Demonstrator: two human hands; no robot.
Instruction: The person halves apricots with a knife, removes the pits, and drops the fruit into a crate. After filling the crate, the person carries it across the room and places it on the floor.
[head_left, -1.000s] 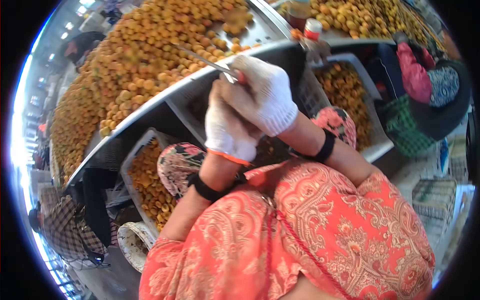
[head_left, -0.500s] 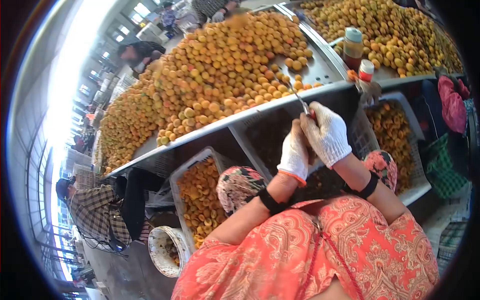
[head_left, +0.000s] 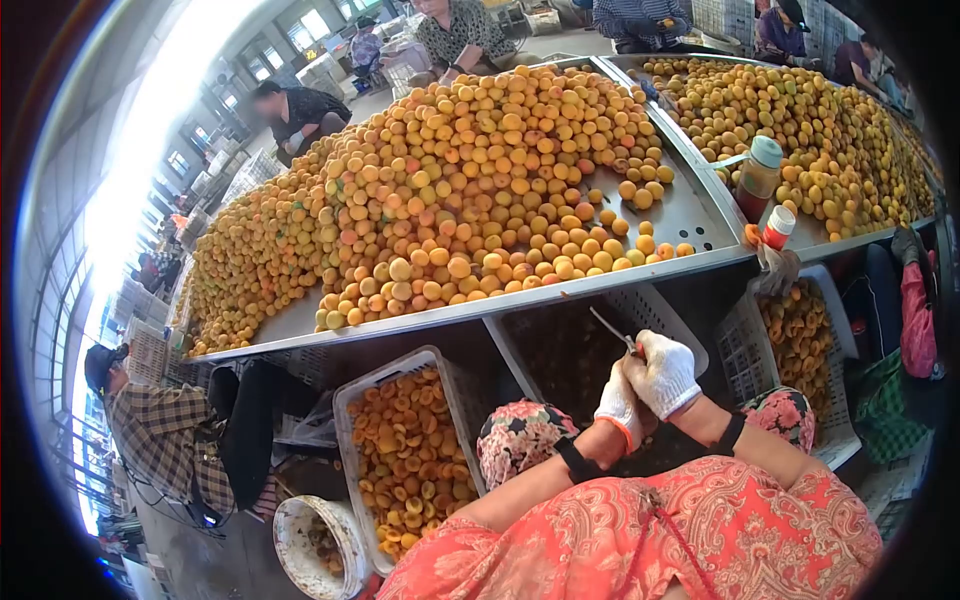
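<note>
My right hand [head_left: 664, 376], in a white knit glove, is closed around the red handle of a small knife. The slim metal knife blade [head_left: 609, 326] points up and left, away from me. My left hand [head_left: 619, 402], gloved too, is pressed against the right one with its fingers curled; whatever it holds is hidden. Both hands are over a dark crate [head_left: 540, 345] between my knees, below the table edge. Beyond them, a large heap of apricots [head_left: 450, 190] covers much of the metal table [head_left: 690, 190].
Crates of halved apricots stand on my left [head_left: 410, 450] and right [head_left: 797, 335]. A dirty white bucket [head_left: 318, 550] sits at lower left. A lidded bottle [head_left: 758, 178] and a red-and-white container [head_left: 778, 228] are on the table's divider. Several people sit around the tables.
My hands and the knife have drawn back from the table edge toward my lap and remain together. The camera has tilted up, showing more of the far side.
</note>
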